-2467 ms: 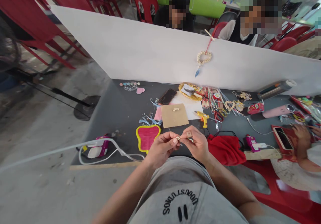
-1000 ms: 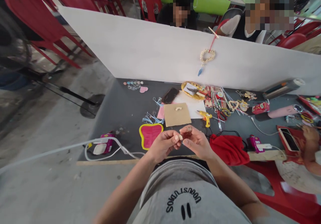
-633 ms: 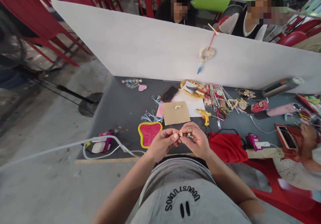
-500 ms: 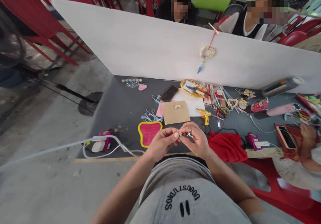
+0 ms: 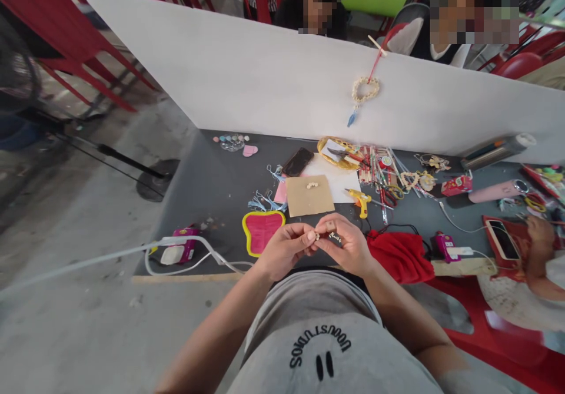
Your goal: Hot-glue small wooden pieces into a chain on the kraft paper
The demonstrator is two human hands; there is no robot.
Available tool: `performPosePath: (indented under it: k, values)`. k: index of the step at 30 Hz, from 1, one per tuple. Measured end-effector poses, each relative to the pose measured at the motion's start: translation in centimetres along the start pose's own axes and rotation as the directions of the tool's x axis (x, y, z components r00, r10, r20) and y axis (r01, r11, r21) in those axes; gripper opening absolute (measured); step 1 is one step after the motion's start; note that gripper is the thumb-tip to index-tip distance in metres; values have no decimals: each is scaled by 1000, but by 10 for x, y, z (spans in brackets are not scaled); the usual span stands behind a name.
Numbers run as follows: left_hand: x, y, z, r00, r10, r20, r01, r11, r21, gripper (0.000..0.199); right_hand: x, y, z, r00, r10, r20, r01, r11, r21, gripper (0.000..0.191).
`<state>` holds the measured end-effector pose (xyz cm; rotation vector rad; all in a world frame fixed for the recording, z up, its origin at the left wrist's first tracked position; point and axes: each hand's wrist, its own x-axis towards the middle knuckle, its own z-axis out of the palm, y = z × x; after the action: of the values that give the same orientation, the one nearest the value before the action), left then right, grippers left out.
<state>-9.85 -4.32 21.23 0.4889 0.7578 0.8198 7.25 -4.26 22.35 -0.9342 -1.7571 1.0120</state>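
Small cream beaded pieces show between the fingers of both hands, above the table's front edge. My left hand pinches one end of them between thumb and forefinger. My right hand is closed on the other part, its fingertips meeting those of my left hand. Just beyond, a brown board carries a short curved cream piece. A pink tray with a yellow rim lies to the left of my hands. A yellow glue gun rests to the right of the board.
Blue tassels, a dark phone, a yellow basket and scissors lie on the table. A red cloth is right of my hands. A beaded heart hangs on the white partition. A person's hand shows at right.
The view has shifted very slightly. Both hands keep almost the same pose, with the beaded pieces still between their fingers.
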Motion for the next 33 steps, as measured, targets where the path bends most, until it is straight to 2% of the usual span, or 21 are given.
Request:
performPosePath:
  k: [7,12,15,19,23,33]
  values:
    - [-2,4,2,1000,-3,8,3,1000,16,32,-1,0,0,1000,-3,7,3,1000,31,8]
    - [-1,7,0,1000,7,12,-8,1000,23,33,-1,0,-2,995,44,91,-51,996,73,22]
    - [-1,8,-1,1000,-2,21,1,999,36,32,0,1,-2,997,34,65,-36,999,35,20]
    - [-1,6,2,1000,7,4,-7,999,34,33,0,2,-3,998,-66,5,66,994,-84,12]
    - [-1,6,4,998,46,-34,-44,997,55,33,0,4,-2,995,-90,-44,85,991,-101,14]
    - [0,9,0,999,45,-14,-43,987,154,26,-2,8,1,993,-118,-26,112,979,-167,21]
